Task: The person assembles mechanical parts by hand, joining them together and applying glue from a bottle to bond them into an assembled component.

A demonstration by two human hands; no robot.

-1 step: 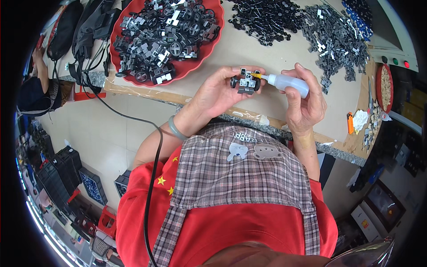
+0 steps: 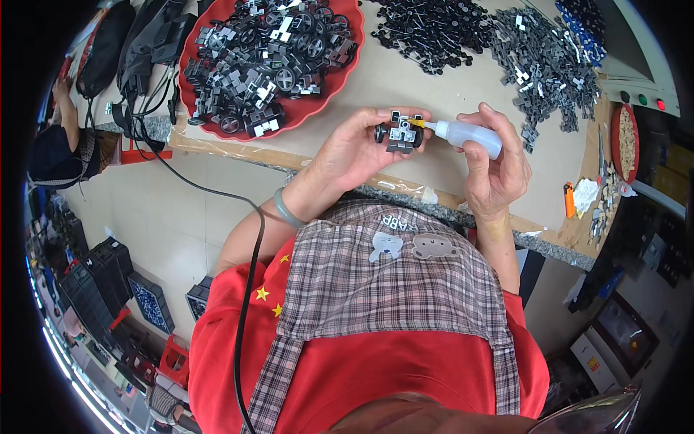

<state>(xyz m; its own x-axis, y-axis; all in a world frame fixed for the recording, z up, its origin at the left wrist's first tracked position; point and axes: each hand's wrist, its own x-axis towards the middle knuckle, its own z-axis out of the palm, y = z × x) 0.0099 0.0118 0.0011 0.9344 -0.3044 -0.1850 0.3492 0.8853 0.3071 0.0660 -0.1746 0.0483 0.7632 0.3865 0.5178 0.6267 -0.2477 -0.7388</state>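
Note:
My left hand (image 2: 356, 148) is closed round a small grey and black wheeled toy chassis (image 2: 402, 135), holding it just over the front of the table. In my right hand (image 2: 500, 163) is a translucent white squeeze bottle (image 2: 473, 137), tilted with its nozzle to the left. The bottle's yellow tip (image 2: 421, 124) meets the upper right part of the chassis, beside a wheel; whether any liquid comes out is too small to see.
A red scalloped tray (image 2: 318, 119) heaped with wheeled chassis stands at the back left. Black axle-like parts (image 2: 434, 32) and grey plastic pieces (image 2: 542, 72) are piled behind. An orange cutter (image 2: 569, 200) lies at right. A black cable (image 2: 210, 189) crosses my left arm. Another person's arm (image 2: 66, 112) shows far left.

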